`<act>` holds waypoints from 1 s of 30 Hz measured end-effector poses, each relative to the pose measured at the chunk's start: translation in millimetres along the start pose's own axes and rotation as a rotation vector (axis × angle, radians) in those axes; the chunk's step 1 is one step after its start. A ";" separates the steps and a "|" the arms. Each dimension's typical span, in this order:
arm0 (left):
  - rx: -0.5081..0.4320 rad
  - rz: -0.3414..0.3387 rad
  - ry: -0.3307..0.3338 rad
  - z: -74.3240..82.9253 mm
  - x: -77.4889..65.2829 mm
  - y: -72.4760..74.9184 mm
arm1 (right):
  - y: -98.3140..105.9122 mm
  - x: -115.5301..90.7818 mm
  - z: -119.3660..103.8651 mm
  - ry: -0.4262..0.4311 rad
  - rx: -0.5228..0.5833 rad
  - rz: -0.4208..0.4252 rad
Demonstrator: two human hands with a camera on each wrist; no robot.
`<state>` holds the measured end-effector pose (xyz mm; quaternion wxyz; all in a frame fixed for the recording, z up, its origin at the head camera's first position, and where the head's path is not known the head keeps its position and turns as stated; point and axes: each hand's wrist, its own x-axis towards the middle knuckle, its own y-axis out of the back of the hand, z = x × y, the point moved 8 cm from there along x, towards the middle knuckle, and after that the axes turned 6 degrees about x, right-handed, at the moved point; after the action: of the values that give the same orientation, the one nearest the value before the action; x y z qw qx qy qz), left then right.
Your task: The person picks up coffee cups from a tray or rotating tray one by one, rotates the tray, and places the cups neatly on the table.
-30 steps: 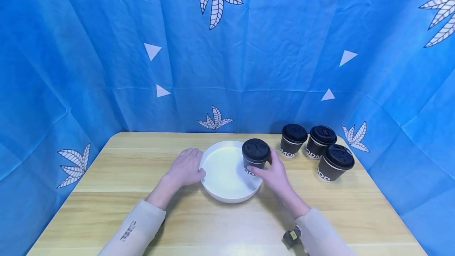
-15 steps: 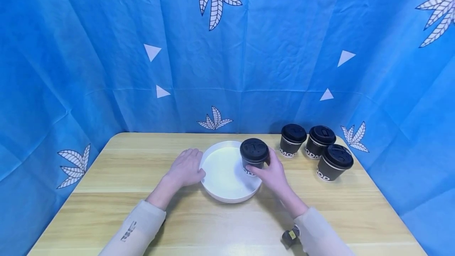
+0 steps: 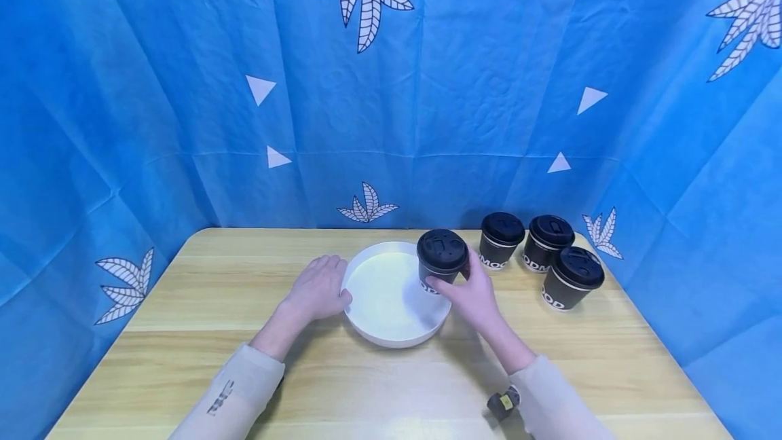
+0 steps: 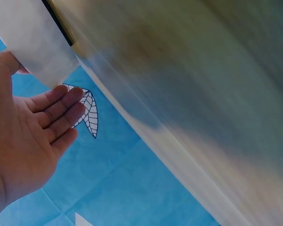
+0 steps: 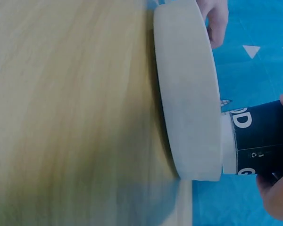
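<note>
A black lidded paper coffee cup (image 3: pixel 442 253) with white lettering is in my right hand (image 3: pixel 473 292), thumb on its near side and fingers around the far side. In the right wrist view the cup's white base (image 5: pixel 228 143) shows just over the rim of a round white tray (image 3: pixel 364 338). My left hand (image 3: pixel 319 288) holds the tray's left edge. Its thumb (image 4: pixel 9 62) goes over the rim, partly hidden behind the wall, while the index fingertip meets the outside.
Three similar lidded cups stand at the back right of the wooden table (image 3: pixel 244 297): one (image 3: pixel 501 240) behind my right hand, another (image 3: pixel 547 243) beside it, and a third (image 3: pixel 571 278) nearer. A blue curtain (image 3: pixel 342 107) borders the table.
The cup and my right hand shift slightly left, then rise and move back a little to the right over the tray. My left hand stays at the tray's edge.
</note>
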<state>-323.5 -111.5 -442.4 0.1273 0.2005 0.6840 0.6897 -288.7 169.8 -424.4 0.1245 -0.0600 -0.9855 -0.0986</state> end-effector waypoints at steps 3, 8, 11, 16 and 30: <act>0.004 0.000 0.001 -0.6 -0.5 -1.0 | 5.1 -0.5 -3.5 0.005 -0.007 0.017; -0.006 0.002 0.004 -0.2 -0.4 -0.8 | 15.0 -0.5 -7.6 0.030 -0.005 0.040; -0.007 0.002 0.005 0.0 -0.2 -0.5 | 21.4 -0.3 -8.5 0.042 -0.003 0.053; -0.001 0.000 0.009 -1.0 0.2 -1.4 | 32.4 0.9 -4.9 0.044 -0.009 0.074; 0.000 0.007 0.002 -0.9 0.4 -2.6 | 60.9 -4.3 11.7 -0.040 -0.057 0.121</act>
<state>-324.5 -112.0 -444.9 0.1241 0.2024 0.6833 0.6905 -278.6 231.1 -425.7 0.1088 -0.1252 -0.9791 -0.1174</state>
